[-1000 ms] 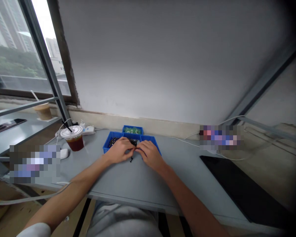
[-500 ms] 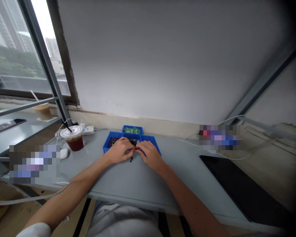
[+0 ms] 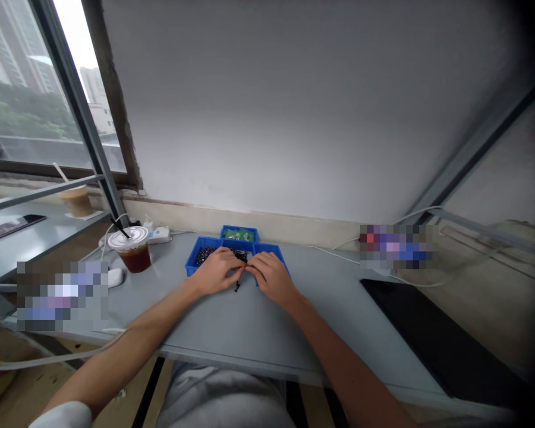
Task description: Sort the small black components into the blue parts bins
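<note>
Because small work needs steady fingers, the left hand and right hand hold their grips pressed together over the blue parts tray at lower centre, a small black part showing just below; what they pinch is hidden.

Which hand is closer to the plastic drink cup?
Left. The left hand is to the right of the plastic cup, a short way off. The right hand is farther right, on the left hand's far side from the cup.
</note>
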Demonstrator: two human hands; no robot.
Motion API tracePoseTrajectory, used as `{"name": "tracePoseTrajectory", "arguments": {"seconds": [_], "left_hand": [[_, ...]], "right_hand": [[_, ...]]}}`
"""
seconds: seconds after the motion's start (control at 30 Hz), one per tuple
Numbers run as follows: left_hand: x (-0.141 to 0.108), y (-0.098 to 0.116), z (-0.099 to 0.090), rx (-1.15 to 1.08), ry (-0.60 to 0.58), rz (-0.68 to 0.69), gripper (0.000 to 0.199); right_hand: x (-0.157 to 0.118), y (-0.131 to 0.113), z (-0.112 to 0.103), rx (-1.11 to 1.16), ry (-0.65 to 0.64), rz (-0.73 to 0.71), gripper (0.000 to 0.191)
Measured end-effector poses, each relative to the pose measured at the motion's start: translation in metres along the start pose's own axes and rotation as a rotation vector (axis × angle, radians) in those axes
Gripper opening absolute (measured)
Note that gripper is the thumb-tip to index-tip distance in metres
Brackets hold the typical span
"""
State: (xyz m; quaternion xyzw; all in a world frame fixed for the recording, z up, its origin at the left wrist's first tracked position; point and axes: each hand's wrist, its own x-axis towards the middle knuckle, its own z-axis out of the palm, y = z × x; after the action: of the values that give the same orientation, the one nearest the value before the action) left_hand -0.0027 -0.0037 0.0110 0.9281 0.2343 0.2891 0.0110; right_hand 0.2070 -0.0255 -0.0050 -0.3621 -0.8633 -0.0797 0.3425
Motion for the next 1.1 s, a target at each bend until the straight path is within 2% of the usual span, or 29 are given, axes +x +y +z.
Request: {"name": "tracePoseTrajectory", "arguments": {"seconds": [0.17,0.3,0.43,0.53,0.67,0.87,1.1], "left_hand": [[0.0,-0.007,0.003,0.037,0.006,-0.056,0.019],[-0.003,-0.015,0.006,0.107,-0.077,-0.064,0.019],[-0.007,-0.021,0.008,0.138,-0.178,-0.024,0.018],[-0.009,-0.023,0.01,0.122,-0.217,0.029,0.02],[-0.011,-0.024,0.015,0.121,-0.239,0.062,0.027],[-0.012,-0.021,0.017,0.168,-0.272,0.041,0.014],[-0.012,-0.021,0.016,0.17,-0.27,-0.013,0.014]], "right_hand": [[0.002,0.004,-0.006,-0.007,0.145,0.087,0.021],[0.002,0.009,-0.012,-0.079,0.243,0.214,0.016],[0.001,0.018,-0.015,-0.149,0.283,0.328,0.014],[-0.002,0.026,-0.011,-0.188,0.244,0.354,0.015],[-0.008,0.033,0.0,-0.242,0.145,0.322,0.015],[-0.009,0.028,0.005,-0.253,0.017,0.343,0.01],[-0.008,0.027,0.005,-0.219,0.026,0.312,0.009]]}}
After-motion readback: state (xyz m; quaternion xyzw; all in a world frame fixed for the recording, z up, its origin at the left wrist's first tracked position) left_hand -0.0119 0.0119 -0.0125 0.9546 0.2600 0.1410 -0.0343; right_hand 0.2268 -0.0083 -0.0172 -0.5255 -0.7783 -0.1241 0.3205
